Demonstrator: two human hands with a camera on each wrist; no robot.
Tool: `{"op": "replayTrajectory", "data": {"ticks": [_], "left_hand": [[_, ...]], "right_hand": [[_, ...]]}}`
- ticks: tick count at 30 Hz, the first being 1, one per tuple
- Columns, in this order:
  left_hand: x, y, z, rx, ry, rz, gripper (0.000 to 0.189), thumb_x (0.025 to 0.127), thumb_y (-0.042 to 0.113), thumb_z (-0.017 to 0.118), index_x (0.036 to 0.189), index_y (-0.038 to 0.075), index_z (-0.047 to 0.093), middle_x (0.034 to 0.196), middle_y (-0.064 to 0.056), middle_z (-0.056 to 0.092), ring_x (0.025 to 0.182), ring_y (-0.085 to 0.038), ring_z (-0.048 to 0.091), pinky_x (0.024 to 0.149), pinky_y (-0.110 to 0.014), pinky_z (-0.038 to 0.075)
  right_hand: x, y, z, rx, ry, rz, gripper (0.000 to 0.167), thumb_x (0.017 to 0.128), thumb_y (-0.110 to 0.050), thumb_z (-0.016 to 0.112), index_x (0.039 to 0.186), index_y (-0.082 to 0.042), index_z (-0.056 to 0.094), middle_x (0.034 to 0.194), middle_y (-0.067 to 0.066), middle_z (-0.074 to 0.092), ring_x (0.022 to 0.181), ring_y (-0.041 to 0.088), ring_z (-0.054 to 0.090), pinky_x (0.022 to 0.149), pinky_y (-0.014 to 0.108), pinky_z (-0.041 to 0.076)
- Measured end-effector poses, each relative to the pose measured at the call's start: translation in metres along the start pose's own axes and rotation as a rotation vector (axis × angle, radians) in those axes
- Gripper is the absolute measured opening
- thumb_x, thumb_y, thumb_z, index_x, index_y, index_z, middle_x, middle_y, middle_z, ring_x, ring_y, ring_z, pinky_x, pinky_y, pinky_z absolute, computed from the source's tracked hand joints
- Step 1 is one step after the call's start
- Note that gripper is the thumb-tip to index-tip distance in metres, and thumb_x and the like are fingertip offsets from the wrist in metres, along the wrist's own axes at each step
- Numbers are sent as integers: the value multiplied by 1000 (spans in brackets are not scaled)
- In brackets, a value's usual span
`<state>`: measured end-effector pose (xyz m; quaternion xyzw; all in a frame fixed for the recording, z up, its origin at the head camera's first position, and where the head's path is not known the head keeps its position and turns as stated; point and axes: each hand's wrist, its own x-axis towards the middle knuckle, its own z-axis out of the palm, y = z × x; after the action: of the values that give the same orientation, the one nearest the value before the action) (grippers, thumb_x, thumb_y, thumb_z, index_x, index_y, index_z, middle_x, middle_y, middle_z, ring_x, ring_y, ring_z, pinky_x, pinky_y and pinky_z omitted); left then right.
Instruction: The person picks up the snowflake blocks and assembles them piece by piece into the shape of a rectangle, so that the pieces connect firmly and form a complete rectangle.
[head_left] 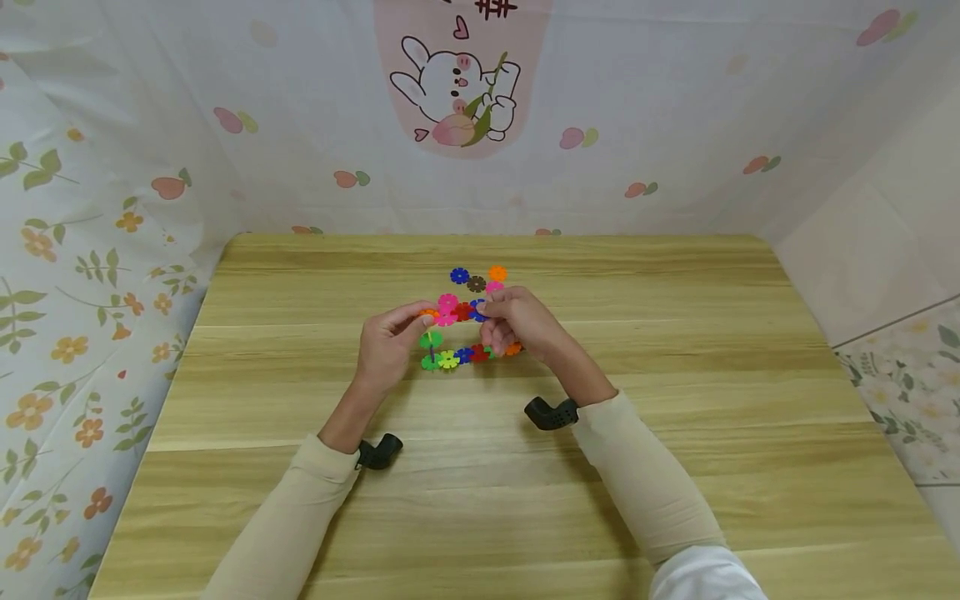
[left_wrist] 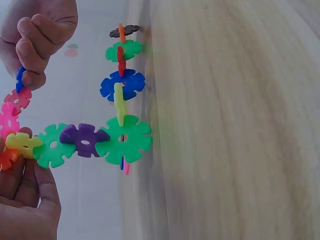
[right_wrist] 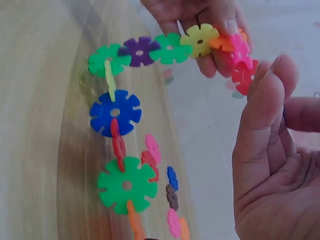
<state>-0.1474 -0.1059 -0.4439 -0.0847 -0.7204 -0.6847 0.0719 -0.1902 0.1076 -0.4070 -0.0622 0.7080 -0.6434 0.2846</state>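
A chain of interlocked plastic snowflake discs runs between the hands. Its lower row, with a light yellow disc [head_left: 448, 359] and a blue disc [right_wrist: 115, 113], lies along the table. At one end a green disc [left_wrist: 124, 140], a purple disc [left_wrist: 85, 140], another green disc and a yellow disc [right_wrist: 199, 41] rise as a side. My left hand [head_left: 386, 346] pinches the orange disc [left_wrist: 8, 159] at the upper corner. From there a pink disc [right_wrist: 241, 51] and a red disc [right_wrist: 244, 77] lead to a blue disc [left_wrist: 20, 80], pinched by my right hand [head_left: 525, 321].
Behind the chain, loose discs lie on the wooden table [head_left: 480, 500]: blue [head_left: 460, 275], brown [head_left: 476, 284], orange [head_left: 497, 273] and pink [head_left: 447, 302] among them. A patterned cloth [head_left: 285, 100] hangs along the table's far edge.
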Motion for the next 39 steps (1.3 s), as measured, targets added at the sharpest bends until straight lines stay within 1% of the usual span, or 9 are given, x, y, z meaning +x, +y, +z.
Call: {"op": "replayTrajectory", "data": {"ticks": [4, 10, 14, 17, 20, 22, 28, 35, 39], "left_hand": [[0, 2, -1, 16, -51, 3, 23, 95, 12, 64, 109, -5, 70, 102, -22, 69, 78, -20, 56, 65, -17, 46], [2, 7, -1, 60, -133, 6, 23, 96, 14, 62, 113, 0, 70, 106, -16, 69, 76, -21, 54, 62, -18, 44], [6, 12, 0, 128, -187, -42, 28, 96, 25, 64, 118, 10, 70, 116, -6, 68, 91, -15, 59, 72, -22, 49], [9, 14, 2, 157, -213, -104, 31, 94, 32, 65, 120, 14, 69, 118, -3, 67, 95, -19, 60, 75, -27, 54], [10, 16, 4, 163, -211, -145, 30, 94, 30, 66, 118, 12, 70, 113, -7, 68, 76, -30, 56, 60, -26, 50], [10, 16, 5, 164, -203, -144, 28, 94, 26, 66, 116, 9, 71, 112, -10, 69, 75, -37, 55, 57, -22, 48], [10, 14, 5, 171, -168, -132, 24, 95, 20, 65, 111, 4, 72, 111, -13, 70, 91, -32, 62, 67, -22, 52], [8, 8, 1, 176, -156, -151, 19, 96, 15, 63, 107, 2, 71, 98, -15, 70, 90, -40, 62, 71, -31, 53], [7, 3, -1, 173, -157, -167, 18, 96, 15, 63, 103, 0, 71, 93, -17, 71, 90, -40, 64, 72, -30, 52]], "right_hand": [[-1, -1, -3, -11, -3, -12, 32, 100, -16, 47, 73, 1, 53, 54, 5, 58, 40, 14, 53, 44, 25, 50], [-2, -3, -4, -10, -12, -18, 32, 100, -16, 49, 72, 0, 54, 54, 4, 58, 40, 14, 52, 45, 25, 50], [-3, -3, -3, -18, -22, -26, 31, 99, -16, 49, 74, 1, 55, 55, 4, 59, 40, 14, 52, 45, 25, 50], [-3, -2, -2, -22, -31, -27, 30, 99, -17, 50, 75, 0, 54, 56, 5, 59, 41, 15, 53, 45, 25, 50], [-3, -1, -2, -25, -37, -23, 30, 99, -17, 51, 77, 1, 54, 56, 5, 60, 41, 15, 54, 45, 26, 50], [-2, 0, -2, -33, -41, -20, 29, 99, -18, 51, 80, 4, 55, 57, 5, 60, 42, 15, 54, 46, 25, 50], [-2, 3, -9, -77, -27, -9, 37, 101, -22, 51, 103, 15, 58, 59, 5, 60, 43, 14, 55, 48, 26, 52], [2, 6, -26, -94, 38, 4, 34, 102, -21, 50, 117, 7, 61, 64, 7, 62, 46, 14, 56, 52, 27, 55], [4, 8, -35, -92, 47, 3, 39, 100, -24, 54, 122, 8, 58, 66, 6, 61, 48, 14, 56, 52, 26, 54]]}}
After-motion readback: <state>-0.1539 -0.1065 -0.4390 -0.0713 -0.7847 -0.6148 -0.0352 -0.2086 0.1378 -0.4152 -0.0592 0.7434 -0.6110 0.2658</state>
